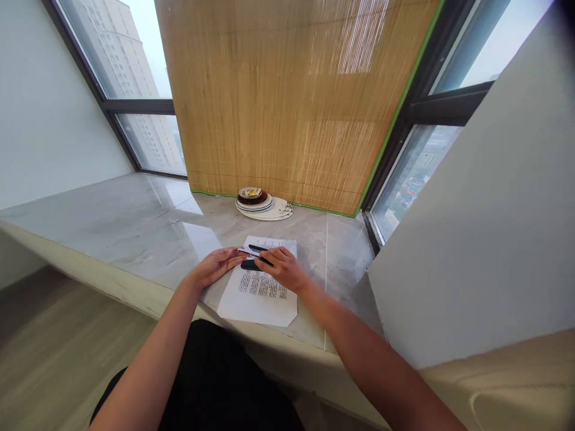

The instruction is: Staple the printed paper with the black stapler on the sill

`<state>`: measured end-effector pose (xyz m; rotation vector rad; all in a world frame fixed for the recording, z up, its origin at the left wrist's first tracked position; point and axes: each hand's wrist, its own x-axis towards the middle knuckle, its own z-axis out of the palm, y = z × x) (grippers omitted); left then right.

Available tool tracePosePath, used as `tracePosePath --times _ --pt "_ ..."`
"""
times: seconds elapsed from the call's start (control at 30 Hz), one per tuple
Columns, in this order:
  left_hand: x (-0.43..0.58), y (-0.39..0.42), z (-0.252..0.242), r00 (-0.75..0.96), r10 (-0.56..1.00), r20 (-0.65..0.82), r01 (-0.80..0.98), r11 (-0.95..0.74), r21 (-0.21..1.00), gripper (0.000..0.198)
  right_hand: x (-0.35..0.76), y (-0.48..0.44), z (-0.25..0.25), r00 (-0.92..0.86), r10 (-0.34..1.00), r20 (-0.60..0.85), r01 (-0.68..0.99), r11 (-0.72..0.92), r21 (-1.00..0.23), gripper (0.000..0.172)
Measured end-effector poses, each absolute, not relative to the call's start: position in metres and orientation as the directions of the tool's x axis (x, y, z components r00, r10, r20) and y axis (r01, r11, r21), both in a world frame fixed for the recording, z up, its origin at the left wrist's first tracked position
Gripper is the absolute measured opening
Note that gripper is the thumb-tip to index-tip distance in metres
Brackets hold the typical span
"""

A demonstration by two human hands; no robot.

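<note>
A black stapler [251, 264], its parts spread apart, is held over printed sheets of paper [256, 308]. My right hand [284, 268] is closed around its right end. From the left, my left hand [220, 265] has thumb and fingertips at the end of a thin silvery strip [248, 252] between the stapler's black parts. Whether that strip is the stapler's metal channel or loose staples, I cannot tell. Lines of dark print cover the middle of the top sheet, and its two near corners look cut or folded off.
Behind the paper, a stack of plates [254, 203] stands partly on an oval plate [284, 209] with a dark branch pattern. A bamboo blind [278, 108] hangs behind the marble-look ledge [148, 221]. A white wall [471, 239] closes the right side. The ledge's front edge is near my knees.
</note>
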<state>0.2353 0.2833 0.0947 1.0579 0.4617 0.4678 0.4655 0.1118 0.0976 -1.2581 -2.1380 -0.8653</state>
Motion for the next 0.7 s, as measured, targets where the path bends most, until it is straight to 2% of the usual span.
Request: tracePosePath --times 0.17,0.33,0.53,0.7 --pt "0.2361 0.284 0.0914 0.795 0.592 -0.133 -0.122 0.37 0.921 0.02 0.4638 0.1098 0.1006 -0.457 0.544 0.703 0.884 0.363 0.295 0.023" --pt "0.2358 0.2835 0.0914 0.811 0.568 -0.138 -0.114 0.386 0.915 0.025 0.4601 0.1108 0.0998 -0.509 0.523 0.684 0.854 0.403 0.328 0.021" --pt "0.2374 0.283 0.0929 0.812 0.561 -0.161 -0.113 0.421 0.9 0.017 0.4602 0.1119 0.0993 -0.489 0.563 0.667 0.866 0.407 0.291 0.022" --pt "0.2388 0.2833 0.0917 0.821 0.551 -0.147 -0.09 0.379 0.921 0.02 0.4588 0.1142 0.097 -0.542 0.533 0.65 0.837 0.416 0.356 0.022"
